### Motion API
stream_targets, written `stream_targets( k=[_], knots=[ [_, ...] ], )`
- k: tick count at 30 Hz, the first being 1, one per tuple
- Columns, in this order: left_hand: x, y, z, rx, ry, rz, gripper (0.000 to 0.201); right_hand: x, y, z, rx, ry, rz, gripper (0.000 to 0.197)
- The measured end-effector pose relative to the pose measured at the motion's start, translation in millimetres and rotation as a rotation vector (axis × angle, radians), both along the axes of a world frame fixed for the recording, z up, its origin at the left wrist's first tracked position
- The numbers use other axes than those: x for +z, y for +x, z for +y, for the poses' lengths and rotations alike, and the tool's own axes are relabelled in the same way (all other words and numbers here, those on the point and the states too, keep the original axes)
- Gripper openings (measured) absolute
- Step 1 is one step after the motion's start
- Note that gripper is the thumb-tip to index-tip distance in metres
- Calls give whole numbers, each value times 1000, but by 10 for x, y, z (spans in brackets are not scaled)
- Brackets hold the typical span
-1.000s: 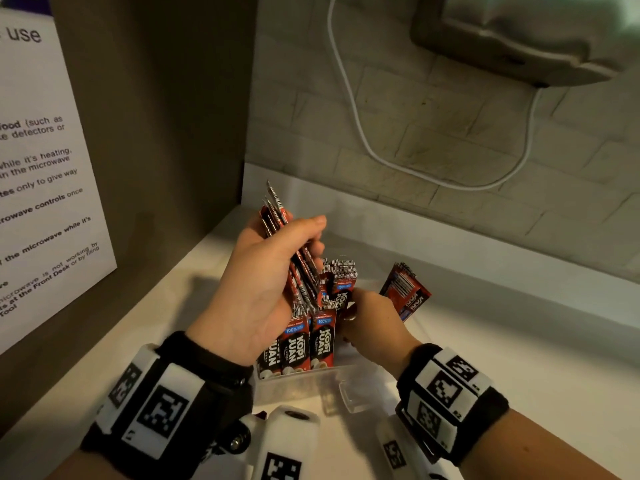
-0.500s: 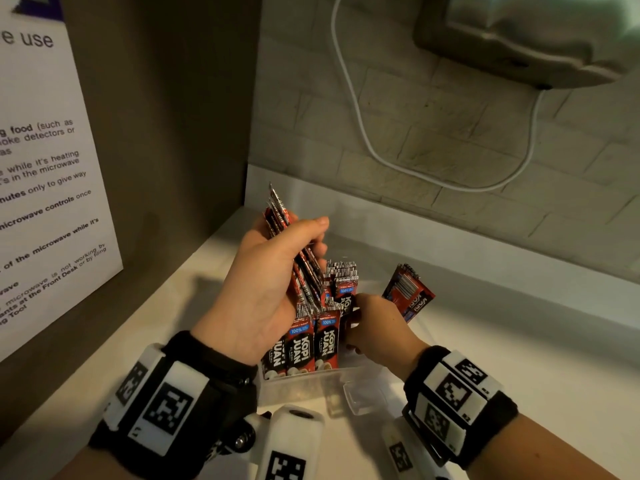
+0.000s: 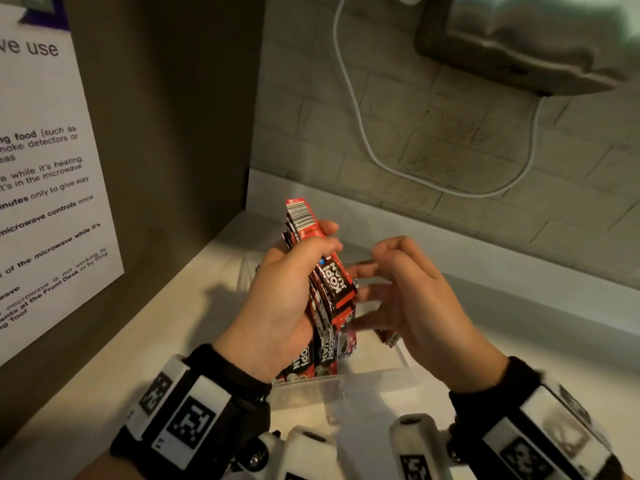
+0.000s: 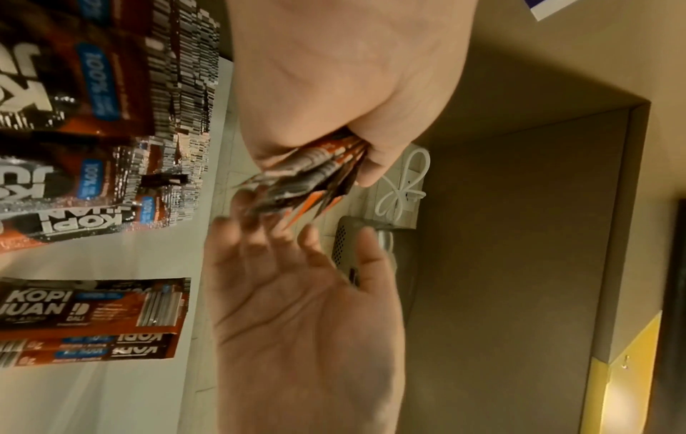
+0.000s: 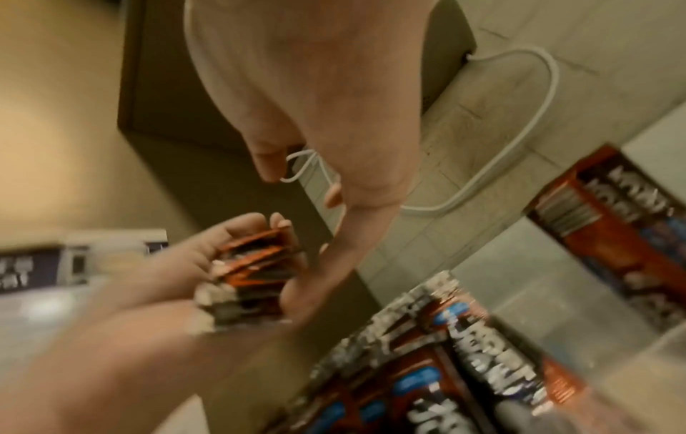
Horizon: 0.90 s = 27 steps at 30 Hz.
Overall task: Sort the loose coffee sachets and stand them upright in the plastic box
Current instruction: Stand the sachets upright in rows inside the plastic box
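My left hand (image 3: 325, 237) grips a bundle of red-and-black coffee sachets (image 3: 332, 282), tilted, above the clear plastic box (image 3: 367, 386). More sachets (image 3: 325, 355) stand upright in the box's left part. My right hand (image 3: 374, 271) hovers just right of the bundle with its fingers spread and blurred, holding nothing. The left wrist view shows the bundle (image 4: 312, 179) fanned out of the left fist, with the right palm (image 4: 297, 308) open below it. Loose sachets (image 4: 92, 311) lie flat beside the box. In the right wrist view one loose sachet (image 5: 608, 223) lies on the counter.
The box sits on a white counter (image 3: 519, 358) in a corner. A brown side wall with a printed notice (image 3: 45, 188) is at the left. A white cable (image 3: 360, 126) hangs on the tiled back wall under a metal appliance (image 3: 536, 39).
My right hand has lifted out of the box and now hovers open beside the bundle. The left hand has turned the bundle so its printed face shows.
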<state>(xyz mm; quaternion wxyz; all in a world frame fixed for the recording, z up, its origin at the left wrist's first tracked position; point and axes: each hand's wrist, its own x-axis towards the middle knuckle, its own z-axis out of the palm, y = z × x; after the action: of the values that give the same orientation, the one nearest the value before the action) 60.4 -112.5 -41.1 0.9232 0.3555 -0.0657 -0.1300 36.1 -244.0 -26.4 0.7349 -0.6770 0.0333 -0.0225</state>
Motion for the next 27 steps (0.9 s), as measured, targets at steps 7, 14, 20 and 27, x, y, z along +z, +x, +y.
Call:
stream_targets(
  k=[7, 14, 20, 27],
  knots=[
    [-24, -54, -63, 43, 147, -76, 19, -15, -80, 92, 335, -82, 66, 27],
    [-57, -55, -123, 72, 192, -30, 32, -39, -36, 151, 123, 18, -4, 22],
    [-58, -42, -90, 97, 156, -30, 22, -9, -28, 113, 20, -166, -124, 15],
    [-39, -11, -64, 52, 193, 0, 25, 57, 40, -45, -107, -74, -267, 25]
  ],
)
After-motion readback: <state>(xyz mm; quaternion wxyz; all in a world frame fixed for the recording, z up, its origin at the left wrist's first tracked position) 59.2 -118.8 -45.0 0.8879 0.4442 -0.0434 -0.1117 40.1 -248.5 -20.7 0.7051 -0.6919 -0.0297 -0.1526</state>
